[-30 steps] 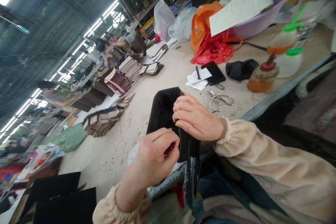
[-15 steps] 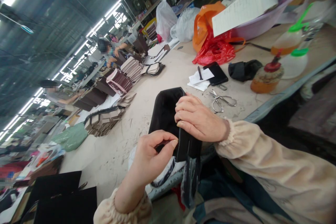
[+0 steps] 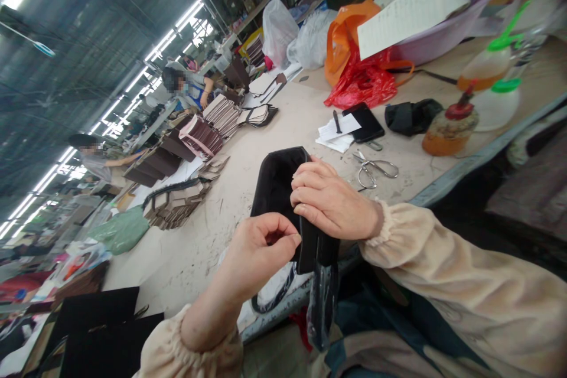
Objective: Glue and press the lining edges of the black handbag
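A black bag (image 3: 278,180) stands tilted at the table's front edge, its opening facing up and its dark lining showing. My right hand (image 3: 330,198) is closed over the bag's near rim, fingers reaching inside and palm against the outside. Thumb and forefinger of my left hand (image 3: 266,248) pinch together at the same rim, just lower down; what lies exactly between the fingertips is hidden. From the bag a black strap in clear plastic (image 3: 322,307) hangs below the table edge. Another plastic-wrapped strap loop (image 3: 274,292) shows under my left hand.
Metal scissors (image 3: 374,168), a black phone (image 3: 364,123), white papers (image 3: 339,133) and a glue bottle with red cap (image 3: 449,127) are to the right. Stacked brown pieces (image 3: 177,204) lie left; black panels (image 3: 110,336) sit lower left. Two people work along the far side.
My left hand has tilted slightly and its forearm has shifted left and up, fingertips still at the rim. My right hand has slid a little left with the bag.
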Action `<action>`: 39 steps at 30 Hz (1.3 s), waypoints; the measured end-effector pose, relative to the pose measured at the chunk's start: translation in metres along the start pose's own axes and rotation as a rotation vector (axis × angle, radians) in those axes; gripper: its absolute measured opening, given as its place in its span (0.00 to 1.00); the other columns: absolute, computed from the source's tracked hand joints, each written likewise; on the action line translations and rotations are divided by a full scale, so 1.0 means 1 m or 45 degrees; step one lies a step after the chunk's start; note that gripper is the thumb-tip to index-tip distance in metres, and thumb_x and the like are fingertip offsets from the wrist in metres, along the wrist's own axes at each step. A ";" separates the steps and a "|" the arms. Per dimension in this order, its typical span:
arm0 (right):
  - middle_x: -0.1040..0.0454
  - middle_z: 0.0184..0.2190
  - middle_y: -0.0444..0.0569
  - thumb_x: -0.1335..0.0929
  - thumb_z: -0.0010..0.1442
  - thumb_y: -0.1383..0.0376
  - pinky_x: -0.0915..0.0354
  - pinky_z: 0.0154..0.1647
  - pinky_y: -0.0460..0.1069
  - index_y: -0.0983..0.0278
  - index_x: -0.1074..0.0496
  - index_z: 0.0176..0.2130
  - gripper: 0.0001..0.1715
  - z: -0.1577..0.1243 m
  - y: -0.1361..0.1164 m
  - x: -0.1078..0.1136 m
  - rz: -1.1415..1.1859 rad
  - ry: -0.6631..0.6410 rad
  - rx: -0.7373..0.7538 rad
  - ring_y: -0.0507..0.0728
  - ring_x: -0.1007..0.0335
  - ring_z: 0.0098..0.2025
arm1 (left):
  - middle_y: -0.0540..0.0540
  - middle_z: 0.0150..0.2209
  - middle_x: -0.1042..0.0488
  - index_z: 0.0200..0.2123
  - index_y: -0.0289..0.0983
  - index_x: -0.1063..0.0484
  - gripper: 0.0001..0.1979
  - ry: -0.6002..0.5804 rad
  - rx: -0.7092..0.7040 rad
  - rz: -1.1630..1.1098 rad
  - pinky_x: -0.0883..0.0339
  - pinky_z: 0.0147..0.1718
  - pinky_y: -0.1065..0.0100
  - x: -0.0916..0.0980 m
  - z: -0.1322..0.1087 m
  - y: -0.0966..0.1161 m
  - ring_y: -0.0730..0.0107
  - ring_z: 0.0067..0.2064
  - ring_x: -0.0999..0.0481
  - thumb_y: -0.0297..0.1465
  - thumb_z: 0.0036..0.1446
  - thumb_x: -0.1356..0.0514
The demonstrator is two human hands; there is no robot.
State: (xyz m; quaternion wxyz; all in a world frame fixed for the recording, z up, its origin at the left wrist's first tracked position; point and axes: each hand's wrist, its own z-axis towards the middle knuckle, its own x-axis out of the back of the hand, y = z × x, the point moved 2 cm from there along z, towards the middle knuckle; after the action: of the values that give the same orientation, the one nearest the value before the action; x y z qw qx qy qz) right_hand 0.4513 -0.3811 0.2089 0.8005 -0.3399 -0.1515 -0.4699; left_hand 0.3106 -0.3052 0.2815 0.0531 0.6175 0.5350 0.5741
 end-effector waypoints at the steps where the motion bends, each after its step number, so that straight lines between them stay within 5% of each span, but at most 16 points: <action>1: 0.31 0.40 0.51 0.41 0.65 0.61 0.56 0.63 0.63 0.64 0.29 0.38 0.15 0.000 0.000 0.000 0.001 -0.008 -0.001 0.61 0.44 0.54 | 0.53 0.20 0.33 0.23 0.34 0.30 0.05 -0.016 -0.002 0.008 0.48 0.20 0.77 0.000 0.001 0.001 0.80 0.22 0.41 0.27 0.48 0.42; 8: 0.31 0.40 0.51 0.41 0.65 0.61 0.56 0.63 0.62 0.65 0.29 0.37 0.15 0.000 0.001 0.002 0.033 -0.017 0.015 0.61 0.43 0.53 | 0.54 0.20 0.36 0.23 0.34 0.31 0.04 -0.082 -0.014 -0.021 0.50 0.20 0.76 -0.004 0.002 -0.001 0.81 0.22 0.43 0.25 0.48 0.44; 18: 0.31 0.40 0.51 0.40 0.64 0.61 0.54 0.62 0.63 0.65 0.29 0.37 0.15 -0.001 0.001 0.003 0.015 0.005 0.007 0.61 0.43 0.53 | 0.55 0.20 0.41 0.24 0.34 0.33 0.05 -0.030 -0.043 -0.419 0.53 0.21 0.75 -0.007 0.004 -0.022 0.80 0.23 0.46 0.28 0.49 0.42; 22: 0.31 0.39 0.51 0.39 0.63 0.61 0.54 0.62 0.63 0.65 0.29 0.36 0.13 -0.001 0.002 0.002 0.010 0.020 0.005 0.61 0.42 0.52 | 0.55 0.18 0.42 0.23 0.35 0.35 0.08 0.061 -0.122 -0.561 0.43 0.26 0.74 -0.011 -0.004 -0.027 0.79 0.23 0.43 0.29 0.53 0.43; 26: 0.31 0.38 0.51 0.37 0.62 0.62 0.50 0.61 0.62 0.64 0.29 0.36 0.10 -0.003 0.004 0.002 0.059 0.076 0.023 0.60 0.41 0.51 | 0.48 0.32 0.31 0.33 0.37 0.32 0.03 0.399 -0.382 -0.387 0.34 0.46 0.63 -0.027 -0.024 -0.037 0.70 0.38 0.29 0.29 0.57 0.44; 30: 0.30 0.38 0.51 0.38 0.62 0.65 0.46 0.60 0.61 0.63 0.30 0.36 0.08 -0.006 0.005 0.004 0.151 0.132 0.042 0.60 0.40 0.52 | 0.40 0.49 0.31 0.51 0.37 0.35 0.20 0.641 -0.717 0.028 0.35 0.52 0.58 -0.057 -0.037 -0.049 0.60 0.52 0.31 0.27 0.53 0.39; 35: 0.30 0.46 0.53 0.39 0.62 0.66 0.47 0.61 0.61 0.63 0.29 0.38 0.09 -0.011 -0.001 0.009 0.236 0.175 -0.037 0.61 0.43 0.58 | 0.38 0.49 0.27 0.53 0.33 0.35 0.20 0.711 -0.841 0.225 0.33 0.52 0.62 -0.083 -0.027 -0.052 0.62 0.52 0.29 0.23 0.56 0.42; 39: 0.44 0.60 0.54 0.36 0.62 0.61 0.49 0.62 0.63 0.61 0.31 0.49 0.16 -0.030 -0.010 0.007 0.367 0.292 -0.383 0.63 0.51 0.63 | 0.37 0.50 0.27 0.55 0.30 0.37 0.22 0.679 -0.886 0.280 0.32 0.51 0.63 -0.089 -0.020 -0.048 0.63 0.52 0.28 0.22 0.57 0.43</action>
State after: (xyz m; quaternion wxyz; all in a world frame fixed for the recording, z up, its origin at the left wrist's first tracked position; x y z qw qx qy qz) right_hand 0.4445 -0.4093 0.1952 0.8116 -0.4179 0.0624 -0.4034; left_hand 0.2873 -0.3604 0.1978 0.0567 0.4466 0.2365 0.8610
